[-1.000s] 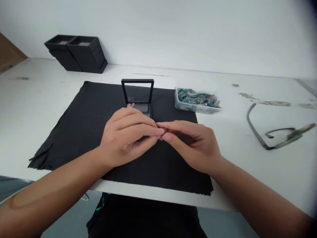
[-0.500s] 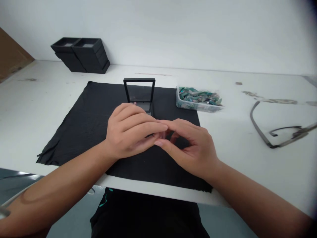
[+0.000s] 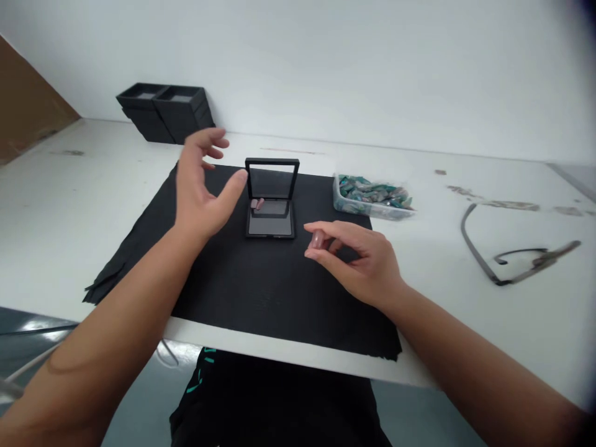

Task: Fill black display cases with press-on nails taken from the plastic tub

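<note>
Between the thumb and fingers of my right hand (image 3: 356, 261) is a small pinkish polished stone (image 3: 317, 239), held just above the black mat. My left hand (image 3: 202, 186) is raised with its fingers spread and nothing in it, left of the black hinged display case (image 3: 270, 236). The case stands open on the mat, its lid with a clear window tilted up at the back. Two small pinkish pieces (image 3: 257, 203) lie at the back left of the case's base, near the hinge.
A clear plastic tub (image 3: 375, 214) of green and grey shell-like pieces stands at the mat's right back edge. Stacked black boxes (image 3: 179, 118) are by the wall. Glasses (image 3: 479, 254) lie on the white table at right. The black mat (image 3: 261, 298) reaches toward the table's front edge.
My hands have come apart. The left has lifted away up and to the left, fingers opening. My right hand keeps the stone, which now shows clearly, and the case is uncovered.
</note>
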Motion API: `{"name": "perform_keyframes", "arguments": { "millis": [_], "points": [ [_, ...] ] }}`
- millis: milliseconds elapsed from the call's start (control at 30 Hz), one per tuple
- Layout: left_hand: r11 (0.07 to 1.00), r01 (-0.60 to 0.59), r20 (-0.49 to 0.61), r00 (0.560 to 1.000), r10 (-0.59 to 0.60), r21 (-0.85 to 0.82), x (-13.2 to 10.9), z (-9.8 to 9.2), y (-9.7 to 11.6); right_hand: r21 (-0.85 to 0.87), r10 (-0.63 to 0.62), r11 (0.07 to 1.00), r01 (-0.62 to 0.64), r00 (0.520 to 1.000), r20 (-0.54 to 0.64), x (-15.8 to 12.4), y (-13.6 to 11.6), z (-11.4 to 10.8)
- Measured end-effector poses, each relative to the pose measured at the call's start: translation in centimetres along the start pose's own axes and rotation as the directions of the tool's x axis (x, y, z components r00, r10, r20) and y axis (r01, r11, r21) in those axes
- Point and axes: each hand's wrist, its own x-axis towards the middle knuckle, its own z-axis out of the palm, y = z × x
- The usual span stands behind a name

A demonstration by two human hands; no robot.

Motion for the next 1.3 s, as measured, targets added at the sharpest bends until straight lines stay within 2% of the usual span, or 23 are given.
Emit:
{"name": "perform_keyframes", "arguments": {
  "millis": [100, 167, 267, 333, 433, 500, 667, 733, 1133, 1300],
  "points": [
    [0.989, 0.150, 0.097, 0.984, -0.150, 0.001, -0.6, 0.8, -0.5, -0.046, 0.023, 0.999, -0.020, 0.997, 0.072, 0.7, 0.4, 0.3],
    [0.970, 0.241, 0.169, 0.958, -0.232, -0.033, -1.0, 1.4, -0.6, -0.094, 0.045, 0.995, -0.035, 0.994, 0.103, 1.8, 0.6, 0.7],
    [0.940, 0.324, 0.251, 0.923, -0.290, -0.105, -1.1, 2.0, -1.3, -0.206, 0.095, 0.976, -0.065, 0.986, 0.138, 4.3, 1.1, 1.8],
    [0.911, 0.381, 0.257, 0.907, -0.334, -0.159, -1.0, 2.2, -2.1, -0.289, 0.123, 0.955, -0.069, 0.977, 0.173, 6.0, 1.7, 2.9],
    [0.838, 0.519, 0.276, 0.841, -0.465, -0.169, -0.9, 2.3, -2.9, -0.355, 0.126, 0.934, -0.034, 0.963, 0.240, 7.8, 2.8, 4.2],
    [0.812, 0.570, 0.324, 0.797, -0.509, -0.126, -0.9, 2.3, -3.1, -0.373, 0.121, 0.928, -0.019, 0.960, 0.252, 8.2, 3.4, 4.7],
    [0.842, 0.534, 0.483, 0.759, -0.437, -0.076, -0.9, 2.0, -2.3, -0.354, 0.152, 0.933, -0.069, 0.965, 0.212, 7.9, 4.2, 5.0],
    [0.850, 0.523, 0.514, 0.747, -0.422, -0.062, -0.9, 1.9, -2.0, -0.333, 0.175, 0.937, -0.108, 0.968, 0.178, 7.8, 4.4, 5.0],
    [0.825, 0.564, 0.568, 0.690, -0.448, -0.034, -1.0, 1.8, -2.9, -0.273, 0.178, 0.948, -0.164, 0.984, 0.027, 7.0, 5.2, 5.3],
    [0.846, 0.533, 0.565, 0.702, -0.433, -0.013, -0.9, 1.7, -2.8, -0.336, 0.149, 0.932, -0.139, 0.989, 0.006, 7.5, 5.3, 5.9]
  ]
}}
